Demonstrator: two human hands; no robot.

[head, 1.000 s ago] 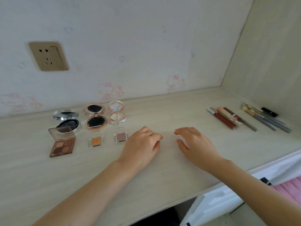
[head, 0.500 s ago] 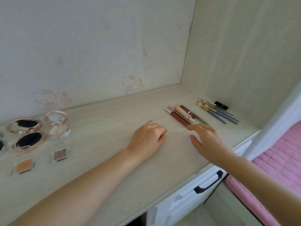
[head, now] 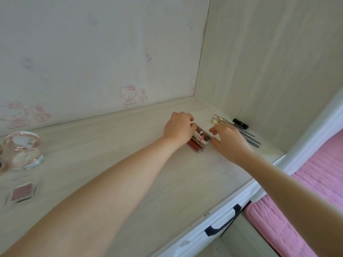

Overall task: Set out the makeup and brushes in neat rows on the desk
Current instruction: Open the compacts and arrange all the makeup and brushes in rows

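Head view: left hand fingers curl onto glossy lip-gloss tubes; right hand fingers spread loosely.

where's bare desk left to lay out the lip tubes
The widest bare patch runs between the round compact on the left and the left hand, back to the wall. It is crowded on the right: both hands flank the lip tubes, and the right hand reaches over the brushes.

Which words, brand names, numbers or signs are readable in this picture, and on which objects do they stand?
No text is readable.
Dark red lip gloss tubes: any print is too blurred.
Short black tube: no legible label.
White wall: only faded pink cartoon cat prints, no words.
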